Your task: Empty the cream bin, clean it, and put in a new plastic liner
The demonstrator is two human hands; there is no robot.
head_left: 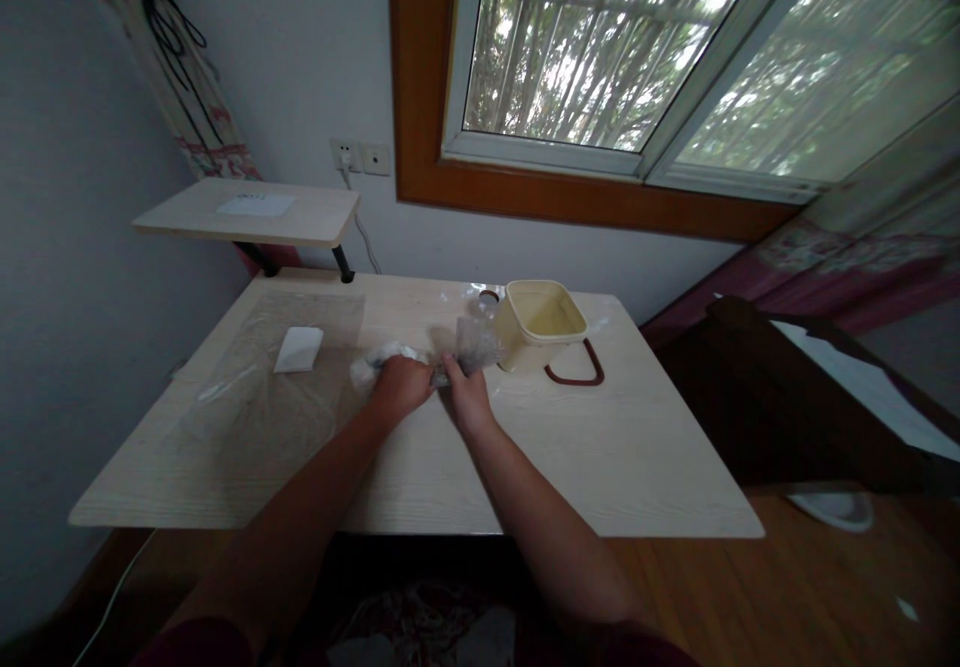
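As left hand (403, 385) and right hand (466, 394) pinch plastic (475, 345), card (255, 205) lettering blurs.

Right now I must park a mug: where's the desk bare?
Bare: the desk at its near right corner, before the yellow tub, and its near edge. Crowded: the middle, with left hand, right hand and a bag; a clear sheet covers the left.

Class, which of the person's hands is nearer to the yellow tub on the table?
Right. The right hand sits just left of the yellow tub, touching crumpled clear plastic. The left hand lies farther left, beside it, on a white wad.
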